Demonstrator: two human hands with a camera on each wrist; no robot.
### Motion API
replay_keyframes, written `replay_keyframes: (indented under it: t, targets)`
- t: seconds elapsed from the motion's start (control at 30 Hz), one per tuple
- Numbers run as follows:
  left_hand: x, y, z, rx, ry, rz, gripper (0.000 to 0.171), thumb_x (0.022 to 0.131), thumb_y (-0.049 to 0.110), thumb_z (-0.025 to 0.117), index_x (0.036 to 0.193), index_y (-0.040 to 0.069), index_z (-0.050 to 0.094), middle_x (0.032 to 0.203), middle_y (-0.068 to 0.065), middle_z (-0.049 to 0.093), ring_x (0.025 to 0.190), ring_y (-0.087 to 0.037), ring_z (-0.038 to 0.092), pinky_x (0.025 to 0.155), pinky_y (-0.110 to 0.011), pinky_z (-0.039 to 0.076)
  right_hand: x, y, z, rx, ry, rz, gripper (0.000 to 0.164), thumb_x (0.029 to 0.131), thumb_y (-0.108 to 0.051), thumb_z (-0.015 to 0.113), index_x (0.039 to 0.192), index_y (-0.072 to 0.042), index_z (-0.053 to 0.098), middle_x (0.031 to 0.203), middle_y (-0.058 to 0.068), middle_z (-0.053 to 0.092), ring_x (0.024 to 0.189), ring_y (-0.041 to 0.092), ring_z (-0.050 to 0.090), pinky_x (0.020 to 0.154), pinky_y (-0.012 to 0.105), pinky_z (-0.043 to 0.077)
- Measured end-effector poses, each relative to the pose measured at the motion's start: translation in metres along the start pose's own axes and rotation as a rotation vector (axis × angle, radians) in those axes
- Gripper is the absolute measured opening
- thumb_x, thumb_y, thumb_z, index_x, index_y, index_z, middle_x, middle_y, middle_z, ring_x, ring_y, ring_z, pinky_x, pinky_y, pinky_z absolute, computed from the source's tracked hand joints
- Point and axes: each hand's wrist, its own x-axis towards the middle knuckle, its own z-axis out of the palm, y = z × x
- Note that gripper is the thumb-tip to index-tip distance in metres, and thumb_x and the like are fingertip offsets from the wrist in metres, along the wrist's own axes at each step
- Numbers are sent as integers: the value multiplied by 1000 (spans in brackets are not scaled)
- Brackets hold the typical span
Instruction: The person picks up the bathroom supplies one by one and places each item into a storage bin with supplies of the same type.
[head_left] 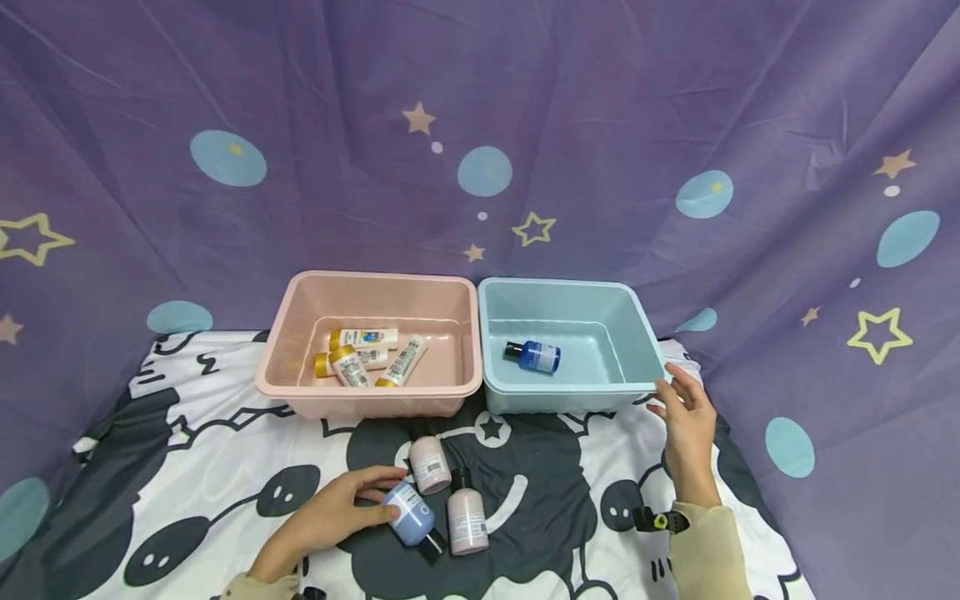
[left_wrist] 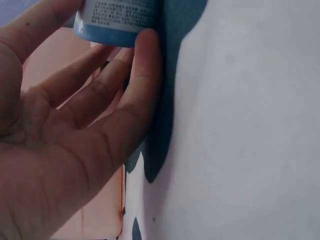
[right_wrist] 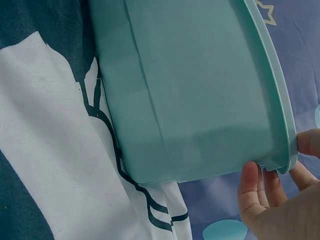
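My left hand (head_left: 337, 508) pinches a light-blue bottle (head_left: 411, 510) with a black cap between thumb and fingers, low in the head view. In the left wrist view, fingers lie around the base of that bottle (left_wrist: 120, 22). Beside it are two pale pink bottles, one (head_left: 429, 467) just behind and another (head_left: 467, 521) with a black cap to the right. At the front right corner of the light-blue bin (head_left: 570, 388), my right hand (head_left: 686, 429) grips the rim. The right wrist view has the thumb and fingertips at the corner of this bin (right_wrist: 200, 90).
Inside the blue bin lies a dark-blue bottle (head_left: 538, 357) with a black cap. A pink bin (head_left: 367, 392) stands against its left side, holding several white tubes (head_left: 405, 361) with yellow caps. A purple curtain (head_left: 585, 108) hangs behind; a black-and-white patterned cloth (head_left: 247, 450) covers the surface.
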Motion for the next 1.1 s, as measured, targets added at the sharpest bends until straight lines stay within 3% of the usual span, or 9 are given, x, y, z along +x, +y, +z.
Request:
replay_keyframes:
  t: [0.33,0.53,0.8,1.1]
  targets:
    - [-3,7,4,-135,-15,-15,59,85,22,83,132,-4,60,129,-18,62,102,-28,67,81,-30,56,1,2,1,-12,13,21,39,97,-11,68,135,-5,62,117,11,60,87,20,66,66,25,57]
    - [-6,13,7,-152,-7,46,56,85,20,83,132,-2,61,129,-19,61,103,-29,67,82,-28,56,2,6,0,-25,21,23,38,96,-13,70,133,-9,64,115,10,60,92,27,65,65,25,57]
    - [3,57,6,-217,65,120,59,86,18,82,136,-2,57,137,-23,57,111,-30,65,84,-31,57,2,6,-1,-24,17,40,40,96,-14,70,135,-10,63,114,10,59,93,26,65,66,25,58]
    - [44,115,-1,-246,128,251,59,87,15,81,140,1,56,138,-18,57,116,-28,63,86,-35,57,1,5,-1,-52,14,30,41,97,-17,69,136,-10,62,116,10,60,93,22,64,68,25,57]
